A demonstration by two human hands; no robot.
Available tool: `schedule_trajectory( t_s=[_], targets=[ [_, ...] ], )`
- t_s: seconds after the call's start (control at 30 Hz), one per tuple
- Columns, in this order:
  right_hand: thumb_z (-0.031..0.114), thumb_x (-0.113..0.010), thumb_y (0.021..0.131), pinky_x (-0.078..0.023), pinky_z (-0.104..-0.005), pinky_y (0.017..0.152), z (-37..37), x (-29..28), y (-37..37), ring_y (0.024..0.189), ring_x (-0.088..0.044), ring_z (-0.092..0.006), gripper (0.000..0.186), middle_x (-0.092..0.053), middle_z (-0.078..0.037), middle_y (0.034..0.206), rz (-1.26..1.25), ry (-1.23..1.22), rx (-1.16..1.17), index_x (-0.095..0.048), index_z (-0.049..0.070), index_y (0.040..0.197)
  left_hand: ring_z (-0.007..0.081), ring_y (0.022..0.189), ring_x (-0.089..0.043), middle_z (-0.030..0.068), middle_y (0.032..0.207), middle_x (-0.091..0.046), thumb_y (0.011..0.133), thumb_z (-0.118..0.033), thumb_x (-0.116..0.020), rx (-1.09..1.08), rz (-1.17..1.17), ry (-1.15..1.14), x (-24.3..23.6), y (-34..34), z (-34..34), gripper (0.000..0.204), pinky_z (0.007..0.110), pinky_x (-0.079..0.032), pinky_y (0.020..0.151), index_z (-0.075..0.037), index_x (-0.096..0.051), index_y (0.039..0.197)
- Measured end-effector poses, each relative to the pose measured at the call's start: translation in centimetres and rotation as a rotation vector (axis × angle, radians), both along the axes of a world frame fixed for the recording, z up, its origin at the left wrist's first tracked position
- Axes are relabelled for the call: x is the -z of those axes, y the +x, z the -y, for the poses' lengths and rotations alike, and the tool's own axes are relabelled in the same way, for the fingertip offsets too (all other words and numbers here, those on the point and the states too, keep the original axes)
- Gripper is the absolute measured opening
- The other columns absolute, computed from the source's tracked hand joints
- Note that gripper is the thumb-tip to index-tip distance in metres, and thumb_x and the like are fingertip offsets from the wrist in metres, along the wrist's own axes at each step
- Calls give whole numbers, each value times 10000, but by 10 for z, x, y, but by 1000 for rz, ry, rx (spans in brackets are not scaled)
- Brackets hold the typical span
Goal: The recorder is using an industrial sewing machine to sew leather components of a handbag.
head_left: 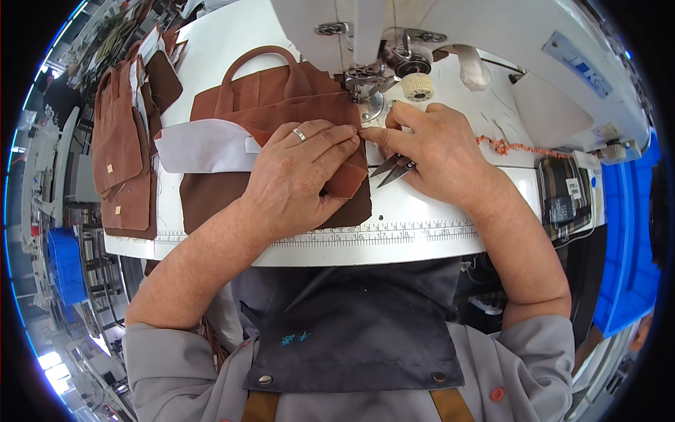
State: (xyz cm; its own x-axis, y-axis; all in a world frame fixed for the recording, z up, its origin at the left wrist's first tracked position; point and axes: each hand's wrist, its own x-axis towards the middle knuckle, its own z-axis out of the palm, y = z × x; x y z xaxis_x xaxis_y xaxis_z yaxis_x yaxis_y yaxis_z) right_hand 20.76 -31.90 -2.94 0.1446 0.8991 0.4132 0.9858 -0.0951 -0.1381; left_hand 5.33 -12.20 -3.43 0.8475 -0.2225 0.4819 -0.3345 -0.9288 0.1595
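Note:
A brown leather bag piece (pixel 274 98) with a curved handle lies under the head of a white sewing machine (pixel 373 77). My left hand (pixel 299 169), with a ring on one finger, is closed on the folded right edge of this piece; its thumb tucks under the fold. A pale grey lining flap (pixel 204 146) sticks out to the left of that hand. My right hand (pixel 439 144) has small thread snips (pixel 397 169) in its palm, blades pointing left and slightly apart. Its index finger and thumb meet the leather edge beside my left fingertips, just below the presser foot.
More brown bag pieces (pixel 123 148) are stacked at the table's left. A printed ruler strip (pixel 415 231) runs along the front edge. To the right are an orange thread chain (pixel 510 146), a dark striped packet (pixel 562 193) and a blue bin (pixel 626 239).

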Motion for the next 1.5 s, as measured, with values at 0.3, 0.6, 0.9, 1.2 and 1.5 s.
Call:
schedule_trajectory(
  t_s=[0.3, 0.6, 0.9, 1.2, 1.5],
  targets=[
    [93, -777, 689, -488, -393, 651, -5, -2, -1, 694, -606, -241, 481, -597, -11, 900, 9, -33, 25, -745, 185, 1160, 270, 1133, -643, 89, 1227, -691, 690, -188, -820, 13, 16, -43, 2, 4, -7, 491, 417, -515, 975, -10, -726, 1139],
    [35, -735, 665, -523, -399, 611, -13, -2, -1, 721, -651, -252, 632, -603, -19, 916, 34, -68, 117, -716, 206, 1272, 280, 1134, -646, 89, 1214, -692, 698, -171, -810, 45, 26, -26, 6, 20, -23, 475, 409, -524, 969, -10, -729, 1137],
    [147, -775, 736, -525, -418, 636, -13, -1, -1, 732, -664, -275, 503, -633, -46, 868, 57, -90, 191, -712, 188, 1233, 296, 1114, -675, 97, 1199, -712, 731, -119, -786, 47, 59, 5, 8, 36, -36, 418, 426, -529, 989, -37, -753, 1139],
    [76, -754, 695, -513, -403, 604, -8, 5, 9, 719, -651, -289, 454, -614, -51, 855, 20, 40, 89, -723, 152, 1141, 240, 1052, -674, 51, 1169, -716, 725, -160, -818, 65, 98, 45, 5, 37, -37, 413, 392, -507, 944, -76, -749, 1123],
    [168, -773, 758, -500, -416, 567, 1, -5, -3, 683, -659, -271, 282, -603, -42, 781, -101, -8, -259, -739, 123, 1034, 120, 859, -660, -16, 934, -686, 745, -131, -689, 61, 190, 343, -21, -2, -18, 227, 344, -467, 885, -100, -740, 963]
  ],
)
